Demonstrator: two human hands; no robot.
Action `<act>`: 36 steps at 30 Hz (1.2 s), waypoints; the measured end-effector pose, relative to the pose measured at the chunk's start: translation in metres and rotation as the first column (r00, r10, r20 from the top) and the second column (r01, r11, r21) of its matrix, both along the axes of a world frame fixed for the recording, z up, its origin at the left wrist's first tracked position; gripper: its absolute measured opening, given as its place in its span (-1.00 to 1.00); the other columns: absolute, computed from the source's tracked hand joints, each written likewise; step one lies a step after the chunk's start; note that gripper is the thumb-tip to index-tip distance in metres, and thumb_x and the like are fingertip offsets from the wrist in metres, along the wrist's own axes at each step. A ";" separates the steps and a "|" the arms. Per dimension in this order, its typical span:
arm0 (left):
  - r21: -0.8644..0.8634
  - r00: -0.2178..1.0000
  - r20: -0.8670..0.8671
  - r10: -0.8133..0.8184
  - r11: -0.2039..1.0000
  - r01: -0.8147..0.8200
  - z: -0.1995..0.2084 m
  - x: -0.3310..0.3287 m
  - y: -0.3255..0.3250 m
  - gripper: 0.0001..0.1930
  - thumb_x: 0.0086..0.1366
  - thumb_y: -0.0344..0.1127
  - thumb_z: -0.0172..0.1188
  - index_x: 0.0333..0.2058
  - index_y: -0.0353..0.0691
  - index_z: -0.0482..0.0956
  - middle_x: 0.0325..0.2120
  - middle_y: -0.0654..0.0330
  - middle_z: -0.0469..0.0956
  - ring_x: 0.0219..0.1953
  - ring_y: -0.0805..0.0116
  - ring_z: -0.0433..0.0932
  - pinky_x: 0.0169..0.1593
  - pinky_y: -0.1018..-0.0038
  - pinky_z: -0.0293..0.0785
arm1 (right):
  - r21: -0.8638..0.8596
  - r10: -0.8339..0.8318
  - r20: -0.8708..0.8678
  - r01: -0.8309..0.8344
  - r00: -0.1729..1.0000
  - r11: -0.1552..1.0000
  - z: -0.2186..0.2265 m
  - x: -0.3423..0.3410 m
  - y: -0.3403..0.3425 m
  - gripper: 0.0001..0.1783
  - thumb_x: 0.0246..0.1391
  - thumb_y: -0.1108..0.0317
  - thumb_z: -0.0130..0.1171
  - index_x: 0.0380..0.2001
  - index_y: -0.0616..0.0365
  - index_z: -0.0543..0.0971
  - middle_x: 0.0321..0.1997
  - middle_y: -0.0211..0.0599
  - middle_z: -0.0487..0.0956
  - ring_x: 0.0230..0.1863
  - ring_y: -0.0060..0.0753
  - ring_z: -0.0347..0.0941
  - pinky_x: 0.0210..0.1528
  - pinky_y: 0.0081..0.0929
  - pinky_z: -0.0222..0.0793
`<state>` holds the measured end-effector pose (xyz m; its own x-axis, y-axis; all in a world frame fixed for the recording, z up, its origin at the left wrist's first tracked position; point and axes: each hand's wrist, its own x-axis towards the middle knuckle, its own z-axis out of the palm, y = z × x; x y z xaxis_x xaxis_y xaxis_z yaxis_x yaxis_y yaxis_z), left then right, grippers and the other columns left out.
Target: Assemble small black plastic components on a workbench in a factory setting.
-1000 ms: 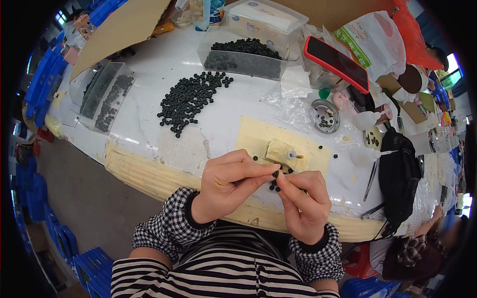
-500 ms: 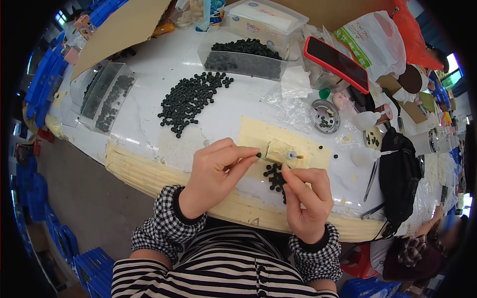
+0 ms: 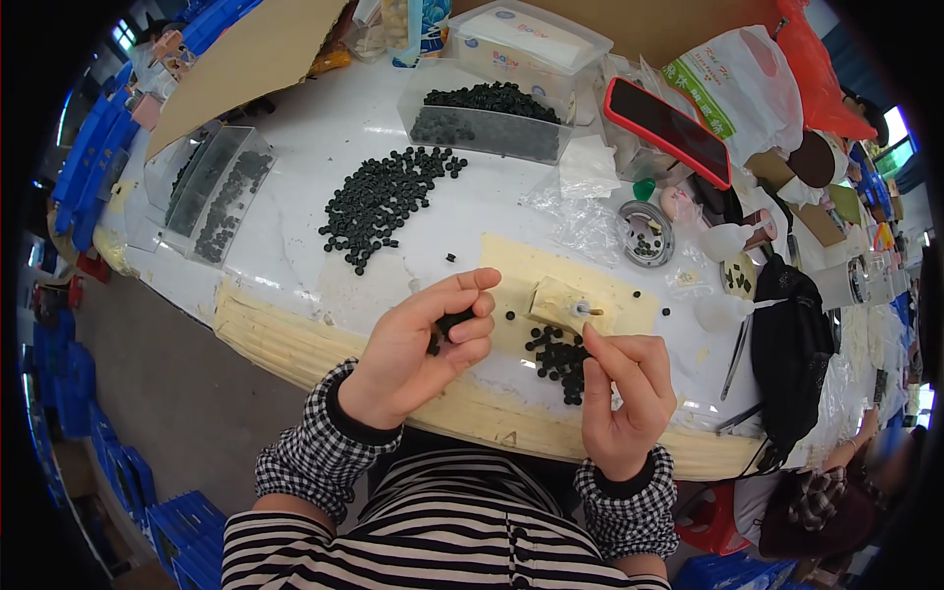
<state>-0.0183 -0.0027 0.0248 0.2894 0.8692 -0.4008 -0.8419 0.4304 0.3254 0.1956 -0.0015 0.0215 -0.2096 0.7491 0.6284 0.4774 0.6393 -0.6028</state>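
My left hand (image 3: 421,339) is curled loosely above the table's near edge, with small black round pieces (image 3: 453,322) inside its fingers. To the right, my right hand (image 3: 627,398) has its thumb and forefinger bent towards each other; whatever they may hold is too small to make out. Between the hands lies a cluster of black pieces (image 3: 560,366). Just beyond it, a cream block (image 3: 551,303) with a short metal pin (image 3: 587,311) rests on a pale yellow sheet (image 3: 501,261). One black piece (image 3: 510,316) sits left of the block, and another lone piece (image 3: 450,258) lies beyond my left hand.
A large spread of black pieces (image 3: 369,211) covers the table at the far left. Behind it stands a clear bin (image 3: 482,138) of such pieces; a divided clear box (image 3: 211,202) is further left. A red-edged phone (image 3: 669,133), round metal dish (image 3: 646,236) and black bag (image 3: 792,344) crowd the right.
My left hand has drawn back and left, its pinch released, and black pieces now show in its curled fingers. A lone piece now shows beyond it. My right hand has moved right, off the block.
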 end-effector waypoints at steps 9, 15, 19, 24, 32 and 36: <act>0.010 0.990 -0.048 -0.136 0.991 0.137 -0.004 0.018 -0.010 -0.79 0.46 -0.29 -0.05 -0.12 -0.30 0.46 -0.39 0.27 0.45 -0.56 0.67 0.18 -0.53 0.74 0.17 | 0.018 -0.015 -0.006 0.015 1.000 1.000 -0.001 0.000 0.001 -0.64 -0.17 0.64 0.29 -0.20 0.21 0.67 -0.41 -0.33 0.53 -0.41 -0.34 0.38 -0.36 -0.50 0.30; 0.082 0.980 0.003 -0.200 0.976 0.199 -0.015 0.015 -0.013 -0.73 0.46 -0.24 -0.04 -0.09 -0.31 0.50 -0.38 0.31 0.48 -0.58 0.71 0.15 -0.51 0.76 0.14 | 0.016 -0.036 -0.004 0.036 0.999 0.999 -0.002 -0.001 0.002 -0.67 -0.15 0.63 0.29 -0.21 0.21 0.67 -0.41 -0.32 0.53 -0.41 -0.34 0.38 -0.36 -0.50 0.30; 0.028 0.984 -0.075 -0.164 0.986 0.167 -0.004 0.020 -0.012 -0.74 0.46 -0.28 -0.04 -0.02 -0.29 0.48 -0.36 0.30 0.47 -0.58 0.71 0.12 -0.51 0.77 0.12 | 0.005 -0.092 0.021 0.092 0.996 0.996 0.000 -0.001 0.004 -0.73 -0.13 0.62 0.28 -0.26 0.21 0.66 -0.40 -0.30 0.53 -0.39 -0.30 0.38 -0.34 -0.46 0.30; 0.072 0.983 -0.113 -0.146 0.985 0.155 -0.012 0.018 -0.012 -0.75 0.43 -0.36 0.01 0.02 -0.29 0.47 -0.31 0.25 0.49 -0.58 0.72 0.12 -0.52 0.77 0.11 | -0.011 -0.183 0.134 0.187 0.974 0.982 0.005 0.002 0.016 -0.78 -0.10 0.60 0.28 -0.29 0.22 0.62 -0.38 -0.26 0.52 -0.34 -0.24 0.39 -0.31 -0.40 0.30; 0.096 0.972 -0.209 -0.111 0.986 0.134 -0.014 0.019 -0.010 -0.74 0.38 -0.39 0.10 0.00 -0.29 0.49 -0.31 0.20 0.55 -0.60 0.73 0.12 -0.54 0.76 0.08 | -0.035 -0.136 0.178 0.144 0.975 0.989 0.005 0.001 0.022 -0.80 -0.09 0.57 0.30 -0.31 0.21 0.63 -0.39 -0.25 0.50 -0.34 -0.26 0.39 -0.31 -0.42 0.31; 0.122 0.975 -0.177 -0.133 0.980 0.156 -0.019 0.017 -0.010 -0.73 0.40 -0.35 0.08 0.01 -0.30 0.50 -0.30 0.19 0.54 -0.60 0.73 0.10 -0.55 0.74 0.06 | 0.008 -0.210 0.031 0.210 0.977 0.978 0.010 0.003 0.014 -0.81 -0.08 0.58 0.30 -0.31 0.23 0.64 -0.39 -0.26 0.51 -0.33 -0.31 0.40 -0.29 -0.48 0.31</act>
<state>-0.0017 -0.0127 0.0053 0.3546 0.8722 -0.3370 -0.7029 0.4863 0.5191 0.1982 0.0130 0.0318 -0.0676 0.7754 0.6279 0.6203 0.5255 -0.5822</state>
